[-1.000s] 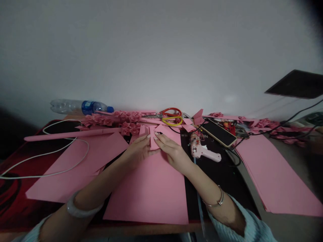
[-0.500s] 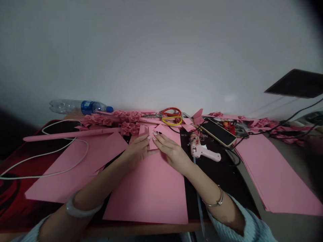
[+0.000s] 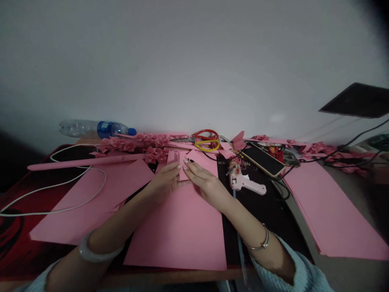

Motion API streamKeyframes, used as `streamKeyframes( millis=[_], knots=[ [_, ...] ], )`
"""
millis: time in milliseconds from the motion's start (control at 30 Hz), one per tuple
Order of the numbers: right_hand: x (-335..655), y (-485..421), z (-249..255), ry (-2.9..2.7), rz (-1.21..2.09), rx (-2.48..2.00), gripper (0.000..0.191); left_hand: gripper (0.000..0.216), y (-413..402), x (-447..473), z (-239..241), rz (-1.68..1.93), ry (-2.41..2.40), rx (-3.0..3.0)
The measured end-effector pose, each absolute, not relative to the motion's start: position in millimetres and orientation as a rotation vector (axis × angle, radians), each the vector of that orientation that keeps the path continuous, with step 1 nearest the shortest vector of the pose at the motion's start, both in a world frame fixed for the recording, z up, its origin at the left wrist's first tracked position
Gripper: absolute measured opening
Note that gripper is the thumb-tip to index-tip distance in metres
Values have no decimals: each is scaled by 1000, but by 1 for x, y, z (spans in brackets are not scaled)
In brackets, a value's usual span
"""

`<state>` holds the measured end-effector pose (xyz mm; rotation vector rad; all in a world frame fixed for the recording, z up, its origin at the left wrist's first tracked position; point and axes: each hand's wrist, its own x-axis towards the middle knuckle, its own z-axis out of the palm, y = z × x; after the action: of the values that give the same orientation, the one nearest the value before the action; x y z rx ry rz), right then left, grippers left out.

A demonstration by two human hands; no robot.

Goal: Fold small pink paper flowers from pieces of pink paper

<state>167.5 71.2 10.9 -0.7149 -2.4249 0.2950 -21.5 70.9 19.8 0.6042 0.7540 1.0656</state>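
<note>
A small folded piece of pink paper (image 3: pixel 183 175) lies between my hands, above a large pink sheet (image 3: pixel 179 231). My left hand (image 3: pixel 165 178) grips its left side, with the thumb on top and the other fingers under it. Across its right part my right hand (image 3: pixel 204 178) rests with fingers stretched out, their tips near the left thumb. The folds beneath my fingers are partly hidden. Just beyond my hands are red-and-yellow-handled scissors (image 3: pixel 207 145) and several pink paper flowers (image 3: pixel 156 155).
A pink glue gun (image 3: pixel 247 184) and a phone (image 3: pixel 263 159) lie to the right, with black cables around them. Pink sheets lie at left (image 3: pixel 82 202) and right (image 3: pixel 334 211). A rolled pink paper tube (image 3: pixel 88 161), a white cord (image 3: pixel 51 186) and a plastic bottle (image 3: pixel 97 129) are on the left.
Almost nothing differs. My right fingertips have shifted very slightly on the folded paper; my left hand holds its place.
</note>
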Motion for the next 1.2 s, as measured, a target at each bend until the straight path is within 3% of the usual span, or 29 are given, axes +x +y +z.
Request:
streamKeyframes(
  millis=[767, 1067, 1200],
  knots=[
    [168, 70, 11, -2409, 456, -696, 93, 33, 72, -22, 18, 1058, 777, 658],
    [161, 63, 21, -2153, 690, -772, 68, 19, 69, -23, 20, 1006, 882, 766],
    [162, 65, 25, -1818, 750, -1071, 46, 31, 65, -22, 29, 903, 970, 851]
  ],
)
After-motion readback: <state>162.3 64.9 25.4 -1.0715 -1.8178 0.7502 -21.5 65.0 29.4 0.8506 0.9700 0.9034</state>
